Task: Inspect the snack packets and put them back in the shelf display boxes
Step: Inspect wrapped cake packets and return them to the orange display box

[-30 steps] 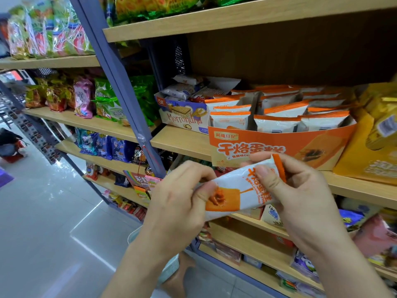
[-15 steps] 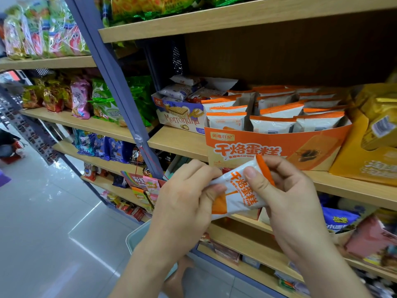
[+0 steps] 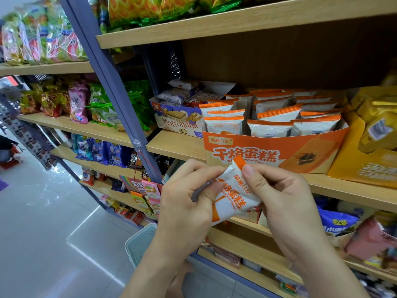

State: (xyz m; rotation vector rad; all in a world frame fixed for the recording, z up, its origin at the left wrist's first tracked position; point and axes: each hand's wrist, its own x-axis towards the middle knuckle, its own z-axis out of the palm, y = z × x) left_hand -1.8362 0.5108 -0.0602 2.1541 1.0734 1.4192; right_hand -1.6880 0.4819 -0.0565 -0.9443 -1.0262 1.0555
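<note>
Tipped the packet (image 3: 234,196) up from sideways to nearly on end, orange seal now at 12 o'clock. Pinched by left grip (image 3: 187,203) at 9 and right grip (image 3: 285,196) at 3. Probably still checking, with the orange box (image 3: 268,151) waiting at 1 o'clock.

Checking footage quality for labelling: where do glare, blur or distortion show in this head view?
Head view: light glares off the floor tiles; wide-angle distortion bends the blue shelf post; the far-left snack bags look soft; the held packet reads sharp.
</note>
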